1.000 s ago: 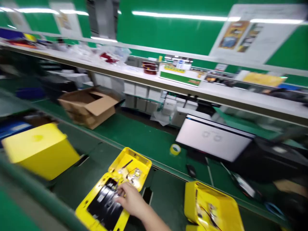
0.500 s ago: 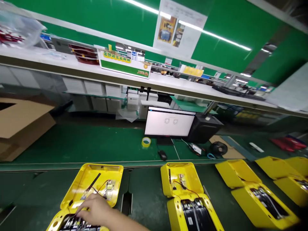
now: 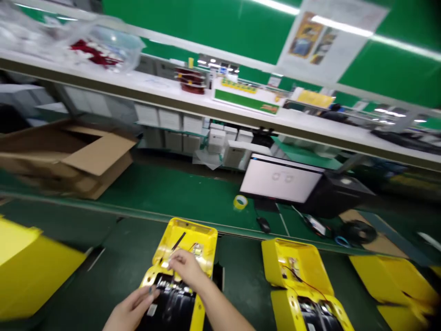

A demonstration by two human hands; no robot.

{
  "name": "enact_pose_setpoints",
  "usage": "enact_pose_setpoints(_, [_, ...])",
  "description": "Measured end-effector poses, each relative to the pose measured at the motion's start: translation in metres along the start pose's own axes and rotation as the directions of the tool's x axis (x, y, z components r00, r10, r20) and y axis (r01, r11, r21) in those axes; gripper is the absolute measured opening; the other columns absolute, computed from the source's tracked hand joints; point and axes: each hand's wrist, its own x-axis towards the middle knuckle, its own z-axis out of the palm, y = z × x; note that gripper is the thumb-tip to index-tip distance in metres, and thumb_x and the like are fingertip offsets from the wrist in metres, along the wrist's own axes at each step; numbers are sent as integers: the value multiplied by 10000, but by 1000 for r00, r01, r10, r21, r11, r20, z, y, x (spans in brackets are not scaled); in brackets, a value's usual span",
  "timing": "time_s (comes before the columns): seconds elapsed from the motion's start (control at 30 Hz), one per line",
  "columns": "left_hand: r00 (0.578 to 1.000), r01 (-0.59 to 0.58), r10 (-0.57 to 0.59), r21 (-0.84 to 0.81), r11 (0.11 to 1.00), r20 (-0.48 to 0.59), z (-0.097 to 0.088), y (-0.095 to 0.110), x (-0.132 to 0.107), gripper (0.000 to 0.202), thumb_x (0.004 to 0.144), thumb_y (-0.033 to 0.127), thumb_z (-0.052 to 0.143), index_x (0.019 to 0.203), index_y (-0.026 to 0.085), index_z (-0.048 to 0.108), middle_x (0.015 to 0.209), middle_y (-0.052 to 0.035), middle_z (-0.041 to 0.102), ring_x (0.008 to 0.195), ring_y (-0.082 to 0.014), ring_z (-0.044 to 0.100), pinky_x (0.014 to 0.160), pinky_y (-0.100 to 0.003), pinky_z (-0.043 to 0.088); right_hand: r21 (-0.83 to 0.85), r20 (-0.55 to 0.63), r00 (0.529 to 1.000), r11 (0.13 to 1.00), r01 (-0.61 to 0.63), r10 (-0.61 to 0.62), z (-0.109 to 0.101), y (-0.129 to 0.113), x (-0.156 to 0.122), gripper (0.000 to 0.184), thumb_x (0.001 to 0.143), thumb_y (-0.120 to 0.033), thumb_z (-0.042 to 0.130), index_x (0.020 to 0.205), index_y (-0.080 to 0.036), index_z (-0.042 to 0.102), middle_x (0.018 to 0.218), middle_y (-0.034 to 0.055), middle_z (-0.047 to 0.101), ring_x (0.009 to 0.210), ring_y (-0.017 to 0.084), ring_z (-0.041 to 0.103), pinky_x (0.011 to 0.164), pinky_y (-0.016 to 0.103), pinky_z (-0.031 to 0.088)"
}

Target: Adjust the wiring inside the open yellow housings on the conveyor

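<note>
The open yellow case point(image 3: 188, 236) lies by the front edge of the worktop point(image 3: 241, 276). The right hand point(image 3: 186, 269) rests on its middle. The left hand point(image 3: 132, 310) touches its left side. I cannot tell if the bent fingers hold anything. A hard tug could pull small parts loose.

Open case point(image 3: 189, 243) — yellow shell, black inside; beyond it green belt point(image 3: 179, 193), yellow tape roll point(image 3: 240, 202), brown carton point(image 3: 79, 158).
</note>
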Motion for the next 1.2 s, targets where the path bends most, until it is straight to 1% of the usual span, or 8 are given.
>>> enact_pose_setpoints(0.07, [997, -74, 72, 49, 996, 34, -8, 2, 8, 562, 624, 579, 638, 989, 153, 627, 1077, -65, 652, 1098, -252, 553, 992, -299, 404, -81, 46, 999, 996, 23, -20, 4, -2, -2, 136, 730, -251, 583, 784, -126, 582, 727, 41, 624, 707, 131, 592, 701, 254, 449])
enact_pose_setpoints(0.13, [991, -136, 135, 86, 987, 10, -12, 4, 12, 487, 709, 523, 596, 1008, 140, 619, 1074, -65, 645, 1044, -233, 567, 926, -287, 423, -192, 97, 995, 980, 50, -32, 8, -2, -4, 139, 746, -259, 575, 793, -129, 594, 749, 38, 619, 724, 126, 580, 718, 253, 448])
enact_pose_setpoints(0.2, [985, -173, 174, 72, 982, -13, -14, 6, 14, 435, 728, 475, 599, 992, 130, 626, 1040, -65, 649, 1004, -220, 570, 889, -277, 427, -309, 144, 989, 947, 82, -38, 12, -3, -6, 142, 763, -262, 560, 810, -137, 607, 770, 33, 617, 747, 122, 571, 733, 248, 445])
enact_pose_setpoints(0.3, [979, -206, 206, 29, 978, -4, -15, 8, 14, 416, 725, 447, 615, 967, 110, 642, 989, -72, 658, 952, -209, 572, 864, -272, 430, -457, 185, 982, 880, 127, -46, 19, -5, -8, 141, 784, -266, 535, 833, -165, 620, 796, 17, 622, 768, 114, 567, 739, 238, 440])
enact_pose_setpoints(0.43, [974, -225, 225, 37, 974, -6, -17, 8, 13, 375, 715, 407, 622, 945, 114, 664, 967, -66, 668, 936, -206, 585, 856, -275, 437, -580, 201, 977, 796, 171, -63, 27, -9, -9, 109, 772, -251, 536, 799, -186, 619, 780, -4, 612, 758, 101, 556, 725, 228, 427])
enact_pose_setpoints(0.5, [974, -226, 227, 46, 973, -19, -18, 6, 13, 363, 707, 394, 623, 939, 119, 674, 984, -67, 670, 960, -210, 590, 881, -282, 436, -604, 208, 976, 775, 184, -70, 29, -9, -9, 105, 763, -242, 540, 792, -184, 624, 774, -3, 612, 758, 100, 553, 730, 228, 424])
enact_pose_setpoints(0.73, [964, -261, 266, 102, 960, -32, -19, 6, 8, 358, 744, 382, 597, 984, 129, 680, 1027, -63, 667, 991, -212, 596, 922, -303, 435, -617, 211, 974, 762, 195, -79, 33, -10, -10, 116, 754, -233, 538, 770, -173, 636, 749, 9, 611, 760, 112, 550, 731, 235, 420])
enact_pose_setpoints(1.2, [963, -255, 267, 177, 951, -47, -17, 10, 0, 361, 754, 377, 572, 992, 128, 679, 1029, -60, 665, 978, -201, 596, 910, -284, 432, -625, 218, 974, 758, 184, -57, 32, -10, -12, 107, 746, -224, 538, 770, -174, 629, 753, 7, 604, 765, 112, 544, 716, 232, 412])
